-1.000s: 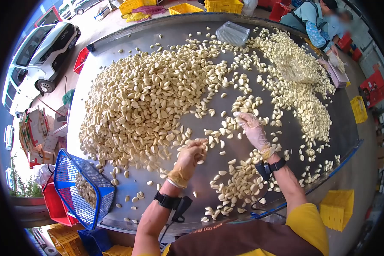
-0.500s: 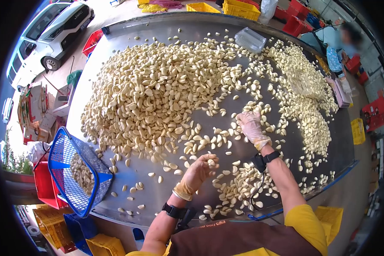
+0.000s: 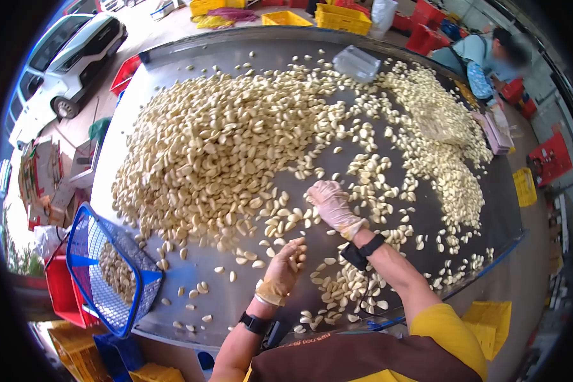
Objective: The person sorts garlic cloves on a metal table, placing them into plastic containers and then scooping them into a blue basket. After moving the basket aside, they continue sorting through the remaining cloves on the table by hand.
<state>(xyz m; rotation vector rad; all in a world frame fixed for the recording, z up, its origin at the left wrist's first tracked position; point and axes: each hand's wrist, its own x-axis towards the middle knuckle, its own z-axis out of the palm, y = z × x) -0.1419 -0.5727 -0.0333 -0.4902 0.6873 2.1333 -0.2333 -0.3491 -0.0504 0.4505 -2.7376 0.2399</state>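
Observation:
Peeled garlic cloves lie in a large heap on the metal table, with loose ones scattered around my hands. My left hand, in a thin clear glove, is turned palm inward just above the table near its front; its curled fingers are closed on a garlic clove, mostly covered by them. My right hand, gloved too, is at the right edge of the heap, back upward. Its fingers are bent down and together, and whatever is under them is hidden. Both wrists wear black bands.
A tilted blue basket holding cloves stands at the table's left front corner. Smaller cloves form another heap on the right. A clear plastic box lies at the far edge. A co-worker is at the far right. Yellow crates stand behind.
My right hand has moved left, from the scattered cloves toward the big heap, and its fingers have drawn together. My left hand's fingers have curled further. The view has shifted slightly.

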